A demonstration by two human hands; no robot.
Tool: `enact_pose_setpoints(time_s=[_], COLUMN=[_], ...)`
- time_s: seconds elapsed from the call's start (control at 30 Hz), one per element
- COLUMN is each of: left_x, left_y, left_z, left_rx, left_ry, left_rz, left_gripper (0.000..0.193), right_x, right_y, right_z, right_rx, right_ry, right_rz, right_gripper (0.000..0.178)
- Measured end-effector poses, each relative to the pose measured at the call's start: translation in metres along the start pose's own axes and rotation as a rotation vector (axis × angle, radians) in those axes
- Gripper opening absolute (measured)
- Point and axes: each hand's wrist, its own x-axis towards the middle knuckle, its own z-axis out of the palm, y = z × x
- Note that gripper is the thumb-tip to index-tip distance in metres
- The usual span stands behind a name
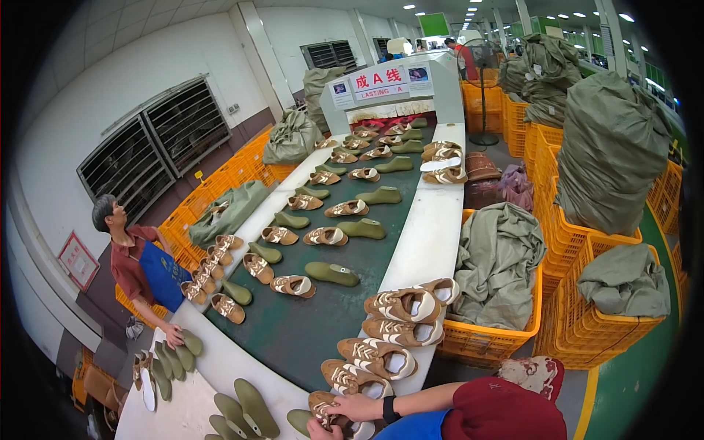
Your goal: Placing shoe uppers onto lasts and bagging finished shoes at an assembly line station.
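Brown with white laces, a shoe (321, 401) is lying at the near end of the white table (235, 359), just beside the dark green belt (279, 337). The right hand (357, 405), wearing a black band (389, 409) at its wrist, is holding this shoe by its upper, its grip bent in with the fingers reaching over the laces and the foot opening. The left hand (325, 431) is sitting just below, against the shoe's near side; the lower edge is cutting it off, so I cannot tell how far its grip is bent. A green shoe last (299, 420) is resting near that hand, and a cluster of green lasts (254, 407) is standing further left.

Beyond the held shoe, a row of brown shoes (376, 357) is lining the right edge of the belt. More shoes and lasts are lying along the belt toward a pale machine (449, 95). On the left, a co-worker in a blue apron (161, 275) is touching another group of lasts (192, 342). An orange crate (488, 343) is holding grey-green cloth (499, 268) at the right.
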Motion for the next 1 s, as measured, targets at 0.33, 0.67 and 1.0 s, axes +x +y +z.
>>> enact_pose_setpoints(time_s=[0.33,0.67,1.0], left_x=[-0.003,-0.005,-0.010], left_y=[-0.011,-0.016,-0.019], left_z=[0.003,-0.018,0.012], left_rx=[-0.024,-0.071,0.153], left_ry=[0.003,-0.139,0.082], left_rz=[-0.007,-0.232,0.084], left_gripper=[0.039,0.039,0.037], right_x=[0.001,0.005,0.000], right_y=[0.009,0.003,0.011], right_z=[0.017,0.018,0.008], right_rx=[0.019,0.253,0.075], right_ry=[-0.093,-0.184,-0.192], right_rz=[-0.039,0.069,-0.018], right_gripper=[0.033,0.010,0.018])
